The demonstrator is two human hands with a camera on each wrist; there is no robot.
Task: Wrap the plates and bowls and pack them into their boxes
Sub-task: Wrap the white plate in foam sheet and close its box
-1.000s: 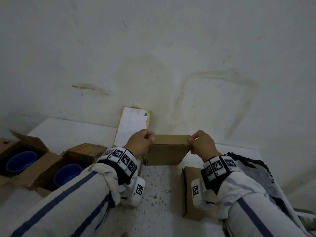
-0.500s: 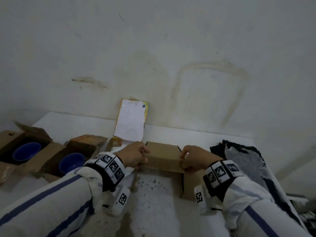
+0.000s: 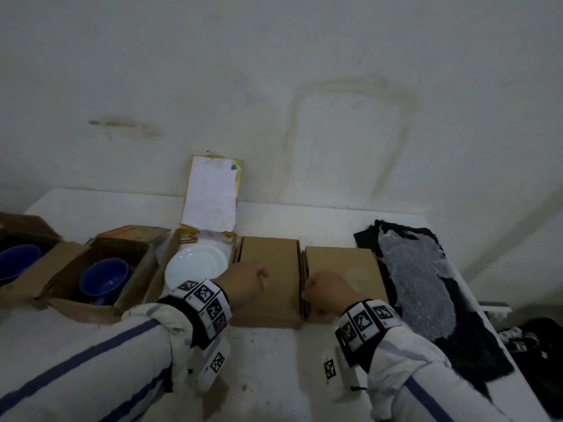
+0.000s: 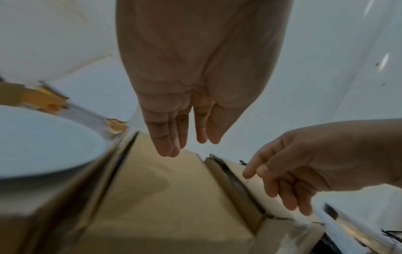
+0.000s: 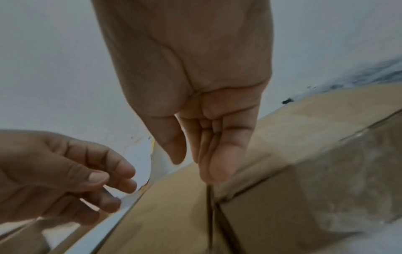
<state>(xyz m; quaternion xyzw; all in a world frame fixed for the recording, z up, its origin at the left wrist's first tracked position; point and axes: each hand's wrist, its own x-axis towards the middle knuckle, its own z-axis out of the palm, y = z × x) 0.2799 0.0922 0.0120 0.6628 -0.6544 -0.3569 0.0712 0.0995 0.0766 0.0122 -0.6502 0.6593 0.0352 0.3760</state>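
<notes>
A closed brown cardboard box (image 3: pixel 272 259) lies flat on the white table (image 3: pixel 268 360), pushed against a second closed brown box (image 3: pixel 341 266) on its right. My left hand (image 3: pixel 259 277) hovers over the first box's near left part with fingers relaxed, holding nothing; the left wrist view shows its fingers (image 4: pixel 169 142) hanging loose above the lid (image 4: pixel 156 189). My right hand (image 3: pixel 307 292) is at the seam between the two boxes, its fingers (image 5: pixel 217 163) straight and empty. A white plate (image 3: pixel 195 264) lies in an open box left of them.
Two open cardboard boxes at the left each hold a blue bowl (image 3: pixel 103 280) (image 3: pixel 16 263). A black and grey wrapping sheet (image 3: pixel 420 284) is spread at the right table edge. The plate box's lid (image 3: pixel 211 193) stands up against the wall.
Both hands lowered the closed box from the air onto the table beside the other closed box, then let go of it. The head view has tilted down.
</notes>
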